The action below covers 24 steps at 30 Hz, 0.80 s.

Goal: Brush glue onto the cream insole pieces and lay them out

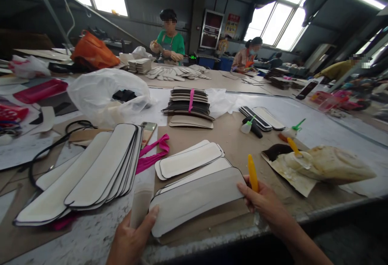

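A grey panel is held at both ends: the left hand is closed on its near end, thumb on top, and the right hand is pinched on its far edge. A yellow tool, perhaps a brush, is gripped between the right fingers.

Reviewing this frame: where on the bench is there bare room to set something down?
Bare brown board lies between the fanned white pieces, the dark stack and the glue-stained rag. Another free strip runs right of the glue bottles. The left side, around the long fanned pieces, is crowded.
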Available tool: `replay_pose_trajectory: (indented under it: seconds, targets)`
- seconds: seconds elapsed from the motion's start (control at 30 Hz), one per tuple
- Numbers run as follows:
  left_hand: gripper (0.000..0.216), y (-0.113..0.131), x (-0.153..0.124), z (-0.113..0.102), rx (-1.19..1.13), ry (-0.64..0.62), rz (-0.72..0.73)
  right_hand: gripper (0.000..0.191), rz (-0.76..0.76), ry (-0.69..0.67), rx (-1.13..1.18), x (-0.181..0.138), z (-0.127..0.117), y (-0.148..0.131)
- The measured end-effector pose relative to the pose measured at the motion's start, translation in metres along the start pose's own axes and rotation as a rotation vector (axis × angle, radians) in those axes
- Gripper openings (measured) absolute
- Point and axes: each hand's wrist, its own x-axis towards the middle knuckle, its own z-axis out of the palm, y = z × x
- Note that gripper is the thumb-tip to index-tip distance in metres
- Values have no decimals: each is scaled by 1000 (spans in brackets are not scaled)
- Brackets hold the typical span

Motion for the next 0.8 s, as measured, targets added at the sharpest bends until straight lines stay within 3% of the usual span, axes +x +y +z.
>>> replay_pose_trajectory:
  seconds: [0.13,0.23,0.53,0.8]
  targets:
    - [37,3,-2,1,-105,-48,-136,33,45,-3,100,0,2,0]
    - [36,5,-3,1,-133,-80,-182,32,60,-17,27,1,2,-2]
    - [32,0,0,-1,-173,-131,-189,28,-51,19,-248,3,8,-10]
    - [26,-2,5,-1,-302,-169,-247,27,1,-3,-182,7,11,-9]
